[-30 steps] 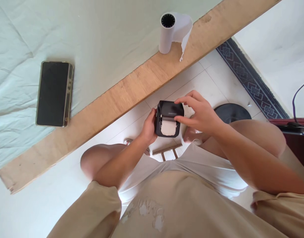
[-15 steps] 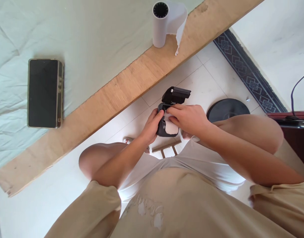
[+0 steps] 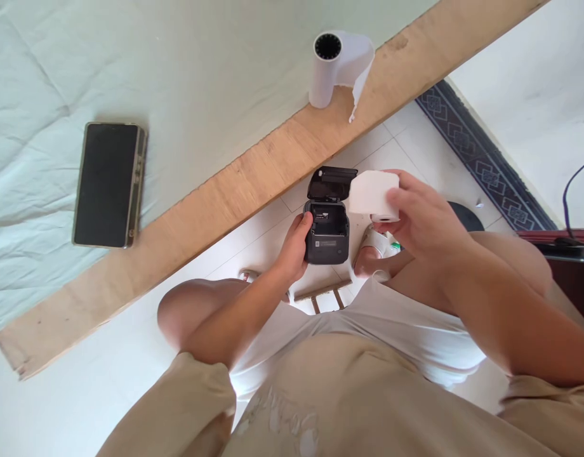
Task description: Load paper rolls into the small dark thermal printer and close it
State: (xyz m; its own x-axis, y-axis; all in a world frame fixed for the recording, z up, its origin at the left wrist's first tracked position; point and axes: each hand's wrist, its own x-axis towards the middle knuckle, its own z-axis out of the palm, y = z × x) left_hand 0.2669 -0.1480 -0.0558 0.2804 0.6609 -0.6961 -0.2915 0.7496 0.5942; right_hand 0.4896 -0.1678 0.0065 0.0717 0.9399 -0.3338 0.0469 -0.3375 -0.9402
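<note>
My left hand (image 3: 296,249) grips the left side of a black portable printer (image 3: 326,251), thumb on its upper edge. The printer's lid (image 3: 332,184) stands raised, and its paper bay shows bare inside. Just to the right of the printer, my right hand (image 3: 418,212) holds a small white paper roll (image 3: 374,193) by its right side, with a loose flap of paper hanging toward the lid. Roll and printer are apart. On the table edge above stands another, taller white paper roll (image 3: 322,82) on a black core, its torn end (image 3: 361,63) trailing right.
A phone (image 3: 108,184) lies screen up on the pale green cloth (image 3: 201,82) at the left. The table's bare wooden edge (image 3: 254,162) crosses diagonally above my knees. A round black object (image 3: 464,217) sits on the tiled floor behind my right hand.
My right hand has lifted the small paper roll out of the printer's bay and moved it right. My left hand still holds the printer. The view has shifted slightly.
</note>
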